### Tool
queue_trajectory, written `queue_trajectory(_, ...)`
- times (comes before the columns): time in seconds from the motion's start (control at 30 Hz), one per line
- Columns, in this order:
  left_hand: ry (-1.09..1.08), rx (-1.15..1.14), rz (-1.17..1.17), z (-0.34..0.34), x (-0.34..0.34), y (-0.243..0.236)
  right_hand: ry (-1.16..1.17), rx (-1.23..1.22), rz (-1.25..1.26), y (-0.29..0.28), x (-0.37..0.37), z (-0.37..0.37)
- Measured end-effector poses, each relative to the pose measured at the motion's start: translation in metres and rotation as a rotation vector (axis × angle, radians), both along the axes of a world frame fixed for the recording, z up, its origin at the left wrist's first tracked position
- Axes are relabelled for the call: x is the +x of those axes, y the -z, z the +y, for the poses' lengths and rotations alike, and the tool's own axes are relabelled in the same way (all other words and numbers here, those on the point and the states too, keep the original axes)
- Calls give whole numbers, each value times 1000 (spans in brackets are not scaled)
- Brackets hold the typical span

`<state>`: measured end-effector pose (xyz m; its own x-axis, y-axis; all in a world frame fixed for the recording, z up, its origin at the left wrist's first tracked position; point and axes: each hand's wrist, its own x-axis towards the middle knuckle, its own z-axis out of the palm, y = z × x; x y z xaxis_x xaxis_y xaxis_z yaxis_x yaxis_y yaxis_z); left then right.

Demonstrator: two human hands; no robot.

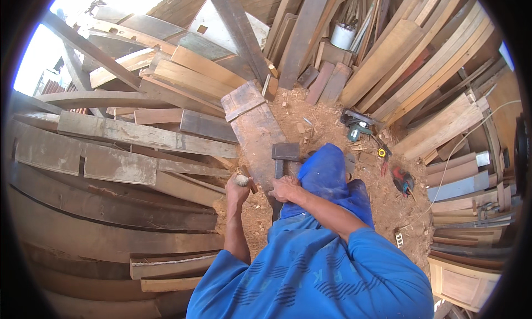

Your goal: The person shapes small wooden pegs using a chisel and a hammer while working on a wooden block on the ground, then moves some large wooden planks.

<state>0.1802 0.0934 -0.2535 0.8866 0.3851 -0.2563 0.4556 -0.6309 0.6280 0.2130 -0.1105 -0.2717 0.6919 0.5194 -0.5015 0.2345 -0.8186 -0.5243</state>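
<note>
My left hand (pixel 237 190) is closed around a short tool (pixel 241 180) with a round, pale end; its kind does not show. A small brown wooden edge (pixel 253 186) sticks out beside those fingers. To the right, in front of my bent knee, my right hand (pixel 285 189) is closed on a dark narrow wooden bar (pixel 279 168). A dark wooden block (pixel 286 151) lies across the bar's far end, making a T shape. Under and beyond these lies a worn wooden board (pixel 257 133) with a batten (pixel 245 109) across it.
Planks (pixel 144 133) are stacked along the left, and more boards (pixel 438 53) lean at the right. A green power tool (pixel 354 132), a yellow tape measure (pixel 382 152) and a red-and-black tool (pixel 402 178) lie on the sawdust floor (pixel 327 122). A white power strip (pixel 399 239) trails a cord.
</note>
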Motion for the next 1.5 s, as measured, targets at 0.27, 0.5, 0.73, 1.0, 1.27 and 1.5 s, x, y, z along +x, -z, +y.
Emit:
queue_trajectory(0.27, 24, 143, 40, -11, 30, 9, 261, 114, -87, -10, 0, 6)
queue_trajectory(0.5, 198, 109, -174, -43, 20, 41, 630, 618, -252, 19, 21, -14)
queue_trajectory(0.73, 247, 142, 37, -46, 20, 28, 869, 913, 34, 17, 19, -47)
queue_trajectory(1.0, 725, 313, -273, -41, 63, 30, 669, 998, -49, -156, 20, -82)
queue_trajectory(1.27, -10, -346, -614, -30, 93, -93, 590, 1316, -594, -285, 14, -105)
queue_trajectory(1.5, -107, -396, -822, -30, 104, -50, 568, 1600, -339, -306, 2, -101)
